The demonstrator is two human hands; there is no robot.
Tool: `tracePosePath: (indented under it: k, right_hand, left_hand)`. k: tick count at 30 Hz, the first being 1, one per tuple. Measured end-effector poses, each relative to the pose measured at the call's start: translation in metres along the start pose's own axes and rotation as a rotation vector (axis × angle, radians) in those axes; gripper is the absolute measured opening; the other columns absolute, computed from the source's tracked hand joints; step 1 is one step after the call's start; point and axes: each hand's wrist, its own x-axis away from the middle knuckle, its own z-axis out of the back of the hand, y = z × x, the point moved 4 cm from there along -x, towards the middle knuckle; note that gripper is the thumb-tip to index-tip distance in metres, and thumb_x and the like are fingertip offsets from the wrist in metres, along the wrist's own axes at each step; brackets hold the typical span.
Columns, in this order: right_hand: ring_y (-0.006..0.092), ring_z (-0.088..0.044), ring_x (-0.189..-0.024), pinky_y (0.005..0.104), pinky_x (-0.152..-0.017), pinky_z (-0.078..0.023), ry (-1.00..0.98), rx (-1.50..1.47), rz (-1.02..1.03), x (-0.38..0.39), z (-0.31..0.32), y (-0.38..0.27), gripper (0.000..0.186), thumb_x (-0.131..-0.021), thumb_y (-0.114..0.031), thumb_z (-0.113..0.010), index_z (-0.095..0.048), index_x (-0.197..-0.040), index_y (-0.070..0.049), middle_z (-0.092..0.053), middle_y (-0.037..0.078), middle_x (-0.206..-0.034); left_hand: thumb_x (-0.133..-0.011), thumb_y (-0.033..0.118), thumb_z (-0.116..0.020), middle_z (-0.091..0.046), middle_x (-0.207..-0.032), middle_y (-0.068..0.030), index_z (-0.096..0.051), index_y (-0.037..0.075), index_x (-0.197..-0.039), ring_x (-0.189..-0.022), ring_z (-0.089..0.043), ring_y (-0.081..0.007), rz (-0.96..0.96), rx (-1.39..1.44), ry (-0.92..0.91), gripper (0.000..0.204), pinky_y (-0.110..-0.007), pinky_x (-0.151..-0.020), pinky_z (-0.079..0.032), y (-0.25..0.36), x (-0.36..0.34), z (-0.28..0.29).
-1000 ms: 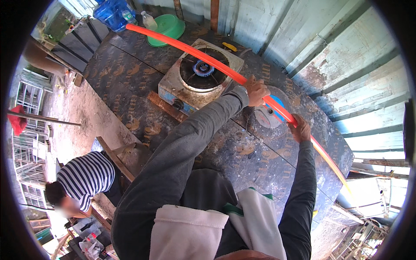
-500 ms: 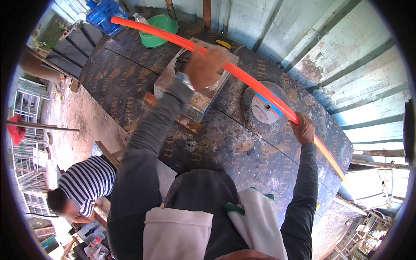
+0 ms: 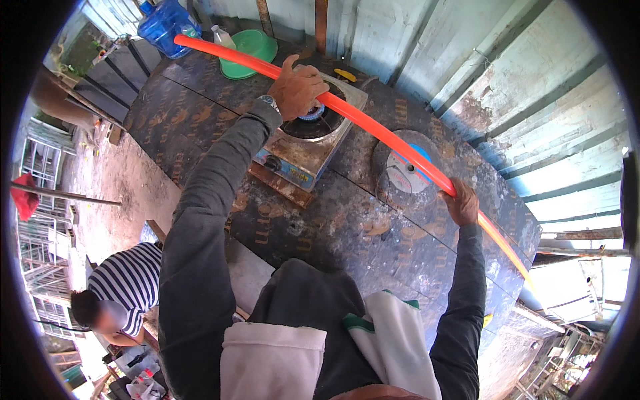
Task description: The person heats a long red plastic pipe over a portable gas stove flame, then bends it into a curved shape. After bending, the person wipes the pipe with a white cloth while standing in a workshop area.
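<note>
A long, bendy orange plastic pipe point(image 3: 373, 127) runs diagonally from the far left to the near right, bowed upward in the middle. My left hand point(image 3: 299, 92), with a watch at its wrist, is over the pipe above a gas stove point(image 3: 319, 150) and seems curled round it; the undersides of the fingers are hidden. Blue flame point(image 3: 312, 115) shows at the burner just below that hand. Farther down the pipe, at the right, my right hand point(image 3: 463, 203) is closed round it. Under the span between both hands lies a grinding disc point(image 3: 402, 175) on a larger dark round plate.
The dark printed board tabletop point(image 3: 347, 223) ends at a corrugated metal wall point(image 3: 493, 73). At the far left stand a blue water jug point(image 3: 163, 30), a green basin point(image 3: 250, 53) and a small bottle. A yellow-handled tool point(image 3: 345, 75) lies behind the stove. A person in stripes point(image 3: 127, 280) bends at the lower left.
My left hand has shifted left along the pipe, uncovering the burner and its flame. The pipe has moved only slightly, and my right hand still grips it at nearly the same place.
</note>
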Motion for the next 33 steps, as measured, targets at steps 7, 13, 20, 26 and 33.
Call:
tracePosePath:
  k: [7,13,20,26,33]
  right_hand:
    - [0.0355,-0.071,-0.100,0.0480,-0.086,-0.055,-0.070,-0.078,-0.066,-0.004,-0.006,0.000,0.044,-0.081,-0.027,-0.090,-0.068,-0.116,-0.011,-0.067,0.010,-0.107]
    - [0.0376,-0.073,-0.101,0.0486,-0.085,-0.056,-0.122,-0.230,-0.179,-0.026,-0.054,0.017,0.053,-0.080,-0.026,-0.091,-0.063,-0.124,-0.012,-0.073,0.013,-0.112]
    - [0.0408,-0.074,-0.103,0.0497,-0.086,-0.057,-0.130,-0.195,-0.129,-0.040,-0.071,-0.014,0.046,-0.087,-0.030,-0.087,-0.058,-0.118,-0.012,-0.076,0.016,-0.115]
    - [0.0421,-0.072,-0.109,0.0512,-0.089,-0.057,-0.144,-0.070,-0.041,-0.057,-0.074,0.001,0.049,-0.089,-0.035,-0.083,-0.061,-0.128,-0.014,-0.075,0.012,-0.121]
    - [0.0411,-0.071,-0.107,0.0517,-0.088,-0.056,-0.121,-0.171,-0.082,-0.058,-0.074,-0.010,0.053,-0.081,-0.022,-0.090,-0.065,-0.128,-0.016,-0.070,0.010,-0.114]
  left_hand:
    - [-0.077,0.037,-0.090,-0.036,-0.173,-0.0121,-0.030,0.021,-0.171,-0.153,-0.043,-0.0358,0.094,0.455,0.345,0.113,-0.061,-0.120,-0.035,0.083,0.023,0.038]
    - [-0.093,0.028,-0.079,-0.040,-0.170,-0.0165,-0.034,0.016,-0.169,-0.146,-0.053,-0.0369,-0.108,1.139,-0.036,0.090,-0.049,-0.115,-0.048,0.251,0.094,0.018]
    - [-0.100,0.029,-0.073,-0.042,-0.168,-0.0162,-0.039,0.014,-0.166,-0.139,-0.059,-0.0390,0.298,1.057,-0.355,0.075,-0.051,-0.112,-0.053,0.282,0.242,-0.048]
    - [-0.104,0.032,-0.070,-0.028,-0.172,-0.0200,-0.030,0.012,-0.169,-0.156,-0.034,-0.0440,0.776,0.897,-0.392,0.079,-0.058,-0.124,-0.041,0.262,0.359,-0.081]
    - [-0.100,0.036,-0.075,-0.019,-0.174,-0.0245,-0.023,0.003,-0.169,-0.159,-0.022,-0.0485,1.155,0.566,-0.387,0.093,-0.066,-0.123,-0.028,0.244,0.411,-0.111]
